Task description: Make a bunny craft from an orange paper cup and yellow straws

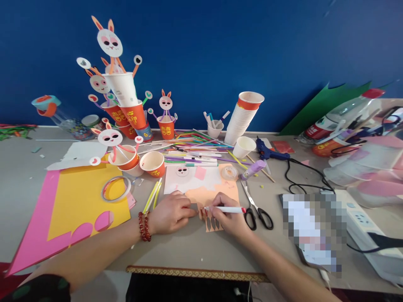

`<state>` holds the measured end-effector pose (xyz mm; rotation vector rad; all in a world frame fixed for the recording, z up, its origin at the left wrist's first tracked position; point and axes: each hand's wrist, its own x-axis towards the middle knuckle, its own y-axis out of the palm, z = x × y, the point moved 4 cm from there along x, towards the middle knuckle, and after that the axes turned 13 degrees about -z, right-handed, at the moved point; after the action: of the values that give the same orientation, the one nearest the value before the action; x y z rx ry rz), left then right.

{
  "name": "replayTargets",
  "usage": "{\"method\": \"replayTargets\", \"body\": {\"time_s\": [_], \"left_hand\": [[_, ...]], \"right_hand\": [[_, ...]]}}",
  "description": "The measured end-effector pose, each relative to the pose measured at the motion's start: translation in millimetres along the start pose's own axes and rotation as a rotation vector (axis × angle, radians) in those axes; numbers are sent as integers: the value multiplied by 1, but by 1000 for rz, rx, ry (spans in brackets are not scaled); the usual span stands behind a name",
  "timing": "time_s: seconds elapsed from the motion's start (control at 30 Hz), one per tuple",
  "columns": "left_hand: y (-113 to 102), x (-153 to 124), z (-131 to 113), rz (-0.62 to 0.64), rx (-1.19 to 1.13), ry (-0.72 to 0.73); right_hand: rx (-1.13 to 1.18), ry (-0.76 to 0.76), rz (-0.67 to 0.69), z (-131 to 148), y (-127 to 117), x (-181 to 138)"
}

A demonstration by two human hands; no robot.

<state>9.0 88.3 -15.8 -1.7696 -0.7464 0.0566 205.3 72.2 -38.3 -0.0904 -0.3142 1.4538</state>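
Observation:
A white marker (231, 209) with a red end is in my right hand (227, 216), pinched between thumb and fingers. Its tip meets a peach paper sheet (231, 195), at the lower edge where a row of leaf-shaped cut-outs (208, 218) shows reddish marks. My left hand (171, 212), index finger stretched out, rests on the paper's left side, beside the marker tip; a red bead bracelet circles that wrist. Just right of my right hand lie black-handled scissors (258, 212). Above the hands is a white sheet (174, 178) with a small drawn face.
Paper-cup rabbits (110, 138) stand at the back left, near yellow paper (88, 193) and a tape roll (116, 188). Several coloured sticks (192, 144), stacked cups (241, 117) and a purple glue stick (253, 169) lie beyond. A glue gun (272, 151), phone (311, 230) and power strip (362, 218) occupy the right.

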Motion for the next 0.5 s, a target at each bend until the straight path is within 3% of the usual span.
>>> {"method": "replayTargets", "body": {"time_s": [0.17, 0.27, 0.5], "left_hand": [[0, 0, 0, -22, -48, -14], [-5, 2, -2, -53, -151, -97], [-19, 5, 12, -231, -643, -596]], "right_hand": [[242, 114, -135, -2, -9, 4], [325, 144, -170, -1, -12, 6], [347, 92, -180, -2, -13, 8]]}}
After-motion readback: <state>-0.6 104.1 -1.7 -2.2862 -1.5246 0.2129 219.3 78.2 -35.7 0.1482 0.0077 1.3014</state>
